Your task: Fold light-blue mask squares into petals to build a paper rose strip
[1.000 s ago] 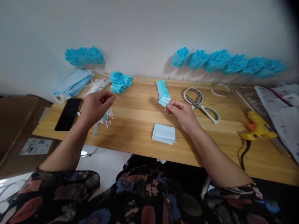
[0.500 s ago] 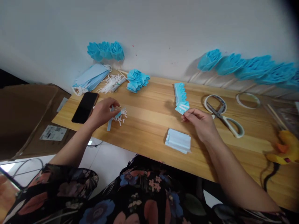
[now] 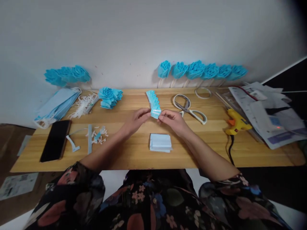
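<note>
In the head view, a small blue fabric petal (image 3: 155, 113) with white tape strips on it is held between my hands. My right hand (image 3: 173, 121) pinches its right edge with thumb and finger. At its left edge, the closed fingertips of my left hand (image 3: 137, 121) grip it too. Behind it runs an overlapping row of blue petals (image 3: 153, 98) with notched edges; whether the held piece touches that row is hard to tell. Nearer to me lies a stack of pale blue cut fabric pieces (image 3: 160, 142).
Scissors (image 3: 188, 110) and a tape roll (image 3: 203, 93) lie to the right, with a yellow glue gun (image 3: 238, 122) beyond. Blue fabric flowers (image 3: 195, 69) on sticks lean on the wall. At left are face masks (image 3: 59, 105), a phone (image 3: 55, 140) and tape scraps (image 3: 100, 135).
My left hand has left the scraps on the left and come to the petal's left edge. My right hand still holds the petal. The camera view has turned to the right.
</note>
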Tool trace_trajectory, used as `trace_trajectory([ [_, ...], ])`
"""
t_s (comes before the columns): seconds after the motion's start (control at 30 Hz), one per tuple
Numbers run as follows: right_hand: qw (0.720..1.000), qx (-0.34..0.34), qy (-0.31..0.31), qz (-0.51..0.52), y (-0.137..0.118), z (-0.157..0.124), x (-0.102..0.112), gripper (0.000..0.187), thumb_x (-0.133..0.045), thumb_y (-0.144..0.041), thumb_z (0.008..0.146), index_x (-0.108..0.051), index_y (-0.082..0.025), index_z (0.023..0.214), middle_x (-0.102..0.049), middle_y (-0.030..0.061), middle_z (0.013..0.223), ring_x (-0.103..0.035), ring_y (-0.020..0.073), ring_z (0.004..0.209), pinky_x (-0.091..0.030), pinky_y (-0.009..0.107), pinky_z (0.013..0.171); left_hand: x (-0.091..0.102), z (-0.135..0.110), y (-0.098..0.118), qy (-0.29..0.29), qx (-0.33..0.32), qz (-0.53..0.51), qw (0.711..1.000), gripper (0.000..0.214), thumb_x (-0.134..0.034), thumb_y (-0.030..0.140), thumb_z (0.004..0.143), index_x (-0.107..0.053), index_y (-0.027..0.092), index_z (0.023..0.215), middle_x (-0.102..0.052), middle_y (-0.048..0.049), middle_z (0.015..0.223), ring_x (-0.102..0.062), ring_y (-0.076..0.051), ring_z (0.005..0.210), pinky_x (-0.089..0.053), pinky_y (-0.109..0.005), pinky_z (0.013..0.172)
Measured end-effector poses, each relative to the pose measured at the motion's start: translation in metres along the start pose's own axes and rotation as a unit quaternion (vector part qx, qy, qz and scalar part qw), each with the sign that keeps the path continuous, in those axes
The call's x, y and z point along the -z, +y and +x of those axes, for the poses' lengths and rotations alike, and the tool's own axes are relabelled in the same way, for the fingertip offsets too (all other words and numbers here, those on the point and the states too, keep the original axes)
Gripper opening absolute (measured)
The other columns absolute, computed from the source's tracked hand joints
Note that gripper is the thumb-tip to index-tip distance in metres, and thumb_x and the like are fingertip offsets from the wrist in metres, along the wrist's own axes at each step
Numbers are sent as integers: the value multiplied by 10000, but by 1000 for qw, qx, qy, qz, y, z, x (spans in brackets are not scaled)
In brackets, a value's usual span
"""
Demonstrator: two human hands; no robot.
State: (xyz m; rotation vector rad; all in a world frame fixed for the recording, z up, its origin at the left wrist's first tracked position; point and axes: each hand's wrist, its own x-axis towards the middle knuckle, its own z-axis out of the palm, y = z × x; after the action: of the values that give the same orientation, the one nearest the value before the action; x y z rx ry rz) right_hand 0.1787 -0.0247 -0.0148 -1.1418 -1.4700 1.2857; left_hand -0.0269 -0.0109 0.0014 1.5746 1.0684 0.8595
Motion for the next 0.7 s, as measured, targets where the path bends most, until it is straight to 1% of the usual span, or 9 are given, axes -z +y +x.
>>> trace_trajectory([
  [0.1, 1000, 15, -4, 0, -2, 0, 1, 276, -683, -441, 828, -658, -181, 740, -651, -7, 713, -541, 115, 648, -419, 264, 673, -8, 10, 4, 17, 45, -78, 996, 282, -629, 444, 817, -684, 167, 806, -677, -35, 737, -598, -134, 680, -481, -260, 663],
  [0.17, 1000, 22, -10, -6, -4, 0, 2, 264, -675, -427, 836, -664, -179, 743, -639, -12, 701, -534, 112, 644, -412, 262, 670, -9, 9, 7, 34, 47, -90, 994, 246, -674, 408, 766, -657, 168, 714, -645, -16, 671, -563, -117, 626, -463, -251, 639],
  [0.23, 999, 27, -16, -12, -5, 0, 4, 252, -669, -415, 841, -680, -179, 754, -633, -15, 695, -532, 111, 646, -408, 259, 668, -11, 7, 11, 48, 38, -88, 994, 221, -689, 374, 738, -645, 169, 669, -635, -11, 645, -548, -112, 610, -458, -251, 634],
  [0.37, 999, 39, -2, 29, -10, 0, 7, 252, -662, -433, 839, -705, -186, 814, -689, 7, 785, -570, 124, 699, -449, 266, 704, -14, 4, 16, 80, 19, -83, 993, 200, -690, 350, 723, -642, 171, 648, -620, -2, 619, -534, -106, 598, -456, -250, 633],
  [0.47, 998, 43, 11, 49, -13, 0, 7, 282, -695, -465, 807, -694, -183, 790, -687, 8, 767, -577, 127, 700, -464, 266, 710, -16, 4, 17, 88, 8, -63, 994, 195, -691, 338, 724, -639, 173, 633, -609, 4, 608, -526, -104, 594, -445, -247, 620],
  [0.63, 998, 49, 25, 10, -14, 1, 9, 328, -710, -501, 786, -674, -178, 745, -651, -6, 696, -546, 117, 646, -420, 253, 650, -17, 10, 16, 77, -4, -39, 996, 177, -679, 328, 729, -640, 176, 645, -608, 5, 613, -535, -115, 603, -453, -257, 631],
  [0.7, 998, 50, 36, 4, -14, 2, 10, 335, -708, -506, 788, -673, -176, 742, -640, -7, 683, -536, 116, 637, -408, 252, 637, -17, 12, 16, 74, -11, -32, 997, 190, -661, 350, 760, -639, 179, 682, -611, 4, 628, -543, -121, 610, -464, -267, 644],
])
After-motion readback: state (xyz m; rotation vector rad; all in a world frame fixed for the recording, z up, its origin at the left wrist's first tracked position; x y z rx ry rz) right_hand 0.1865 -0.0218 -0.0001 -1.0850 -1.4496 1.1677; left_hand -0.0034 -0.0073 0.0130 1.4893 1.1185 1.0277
